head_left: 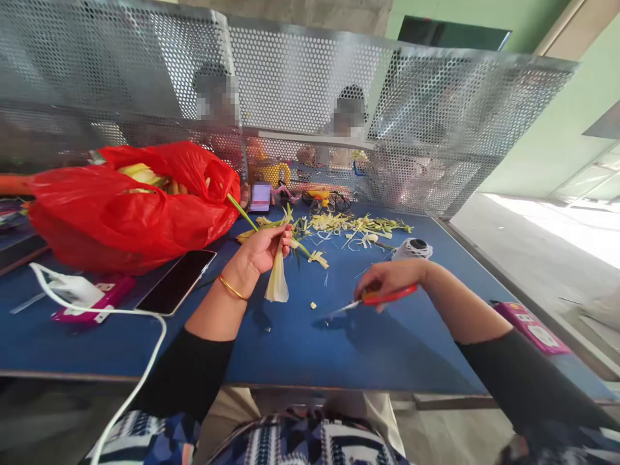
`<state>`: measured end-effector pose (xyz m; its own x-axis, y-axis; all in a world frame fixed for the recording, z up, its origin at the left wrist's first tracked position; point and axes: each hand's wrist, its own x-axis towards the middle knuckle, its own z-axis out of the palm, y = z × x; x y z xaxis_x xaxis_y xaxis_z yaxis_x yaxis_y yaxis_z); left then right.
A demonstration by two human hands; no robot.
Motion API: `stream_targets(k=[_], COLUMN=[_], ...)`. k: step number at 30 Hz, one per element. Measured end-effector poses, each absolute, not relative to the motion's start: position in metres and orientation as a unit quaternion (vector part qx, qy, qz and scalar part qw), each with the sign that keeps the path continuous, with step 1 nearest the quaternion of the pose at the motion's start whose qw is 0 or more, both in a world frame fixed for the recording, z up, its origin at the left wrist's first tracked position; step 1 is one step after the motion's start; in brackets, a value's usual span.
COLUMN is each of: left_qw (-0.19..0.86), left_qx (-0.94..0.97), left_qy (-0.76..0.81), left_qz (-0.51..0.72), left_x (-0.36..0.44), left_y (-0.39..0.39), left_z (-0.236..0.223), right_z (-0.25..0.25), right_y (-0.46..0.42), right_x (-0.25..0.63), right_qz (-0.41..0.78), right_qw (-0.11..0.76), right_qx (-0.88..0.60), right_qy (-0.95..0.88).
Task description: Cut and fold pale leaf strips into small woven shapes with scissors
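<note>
Pinched in my left hand (pixel 267 247) is a pale yellow, husk-like leaf (pixel 278 284), its wide fluted end hanging down above the blue table. My right hand (pixel 387 279) grips red-handled scissors (pixel 388 296), whose blades point left and low over the table, apart from the leaf. A small pale scrap (pixel 313 305) lies between the two hands. Just past my left hand, a green stem with pale leafy ends (pixel 317 258) rests on the table. Farther back is a loose heap of pale and green cut strips (pixel 339 223). A spool of white string (pixel 411 248) stands beyond my right hand.
At the left, a bulging red plastic bag (pixel 130 213) holds pale pieces. Before it are a dark phone (pixel 177 282) and a pink power strip (pixel 94 303) with a white cable. Another pink block (pixel 533 327) lies at right. A perforated metal screen (pixel 300 84) closes the back; people sit behind it.
</note>
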<state>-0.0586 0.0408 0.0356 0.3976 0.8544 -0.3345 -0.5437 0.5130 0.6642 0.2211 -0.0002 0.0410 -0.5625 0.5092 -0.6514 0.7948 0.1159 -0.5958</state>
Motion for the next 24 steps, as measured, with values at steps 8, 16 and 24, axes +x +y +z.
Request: stream_targets(k=[8, 16, 24], left_qw=[0.810, 0.809, 0.801], left_qx=[0.218, 0.223, 0.237], left_qy=[0.336, 0.344, 0.363], left_qz=[0.428, 0.421, 0.413], left_x=[-0.056, -0.053, -0.050], left_y=[0.040, 0.039, 0.038], left_z=[0.033, 0.033, 0.028], right_z=[0.025, 0.041, 0.029], right_y=[0.033, 0.022, 0.041], right_x=[0.214, 0.225, 0.220], right_qz=[-0.301, -0.373, -0.128], right_qw=[-0.088, 0.019, -0.056], right_qx=[0.683, 0.584, 0.741], right_qy=[0.659, 0.721, 0.657])
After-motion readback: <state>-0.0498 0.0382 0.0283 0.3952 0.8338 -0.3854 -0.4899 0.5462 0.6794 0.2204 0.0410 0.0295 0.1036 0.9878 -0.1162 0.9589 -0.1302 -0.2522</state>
